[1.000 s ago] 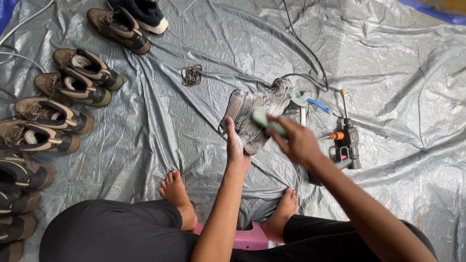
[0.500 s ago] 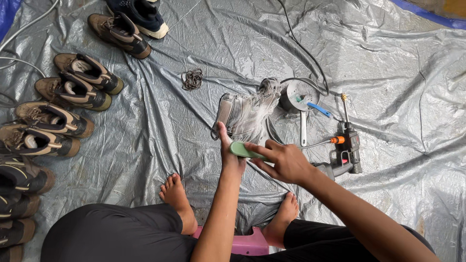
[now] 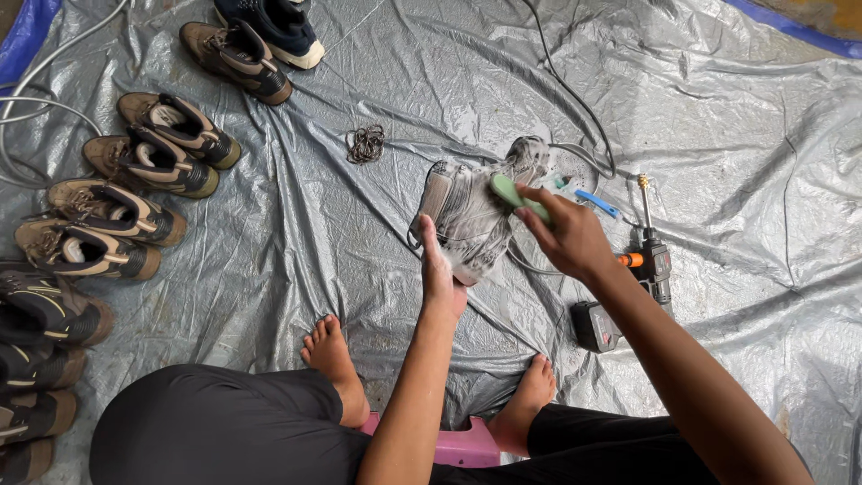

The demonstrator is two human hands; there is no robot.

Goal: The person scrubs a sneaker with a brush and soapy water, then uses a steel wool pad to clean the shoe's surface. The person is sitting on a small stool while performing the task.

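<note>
A soapy grey-brown boot (image 3: 471, 211) lies on the silver tarp (image 3: 296, 251) in front of me, covered in white foam. My left hand (image 3: 440, 269) grips it at its near end, with foam on the fingers. My right hand (image 3: 566, 233) is closed around a pale green scrub brush (image 3: 514, 195), whose head rests on the upper side of the boot. My bare feet (image 3: 334, 355) rest on the tarp below the boot.
Several brown boots (image 3: 108, 211) lie in a row along the left, with a dark shoe (image 3: 274, 27) at the top. A cordless spray tool (image 3: 651, 265), its battery (image 3: 594, 325), a blue toothbrush (image 3: 597, 204), tangled laces (image 3: 365, 144) and a hose (image 3: 566, 81) lie around. I sit on a pink stool (image 3: 462, 445).
My right hand with the brush moved down to the near end of the boot and then back up across it. The left hand kept its hold.
</note>
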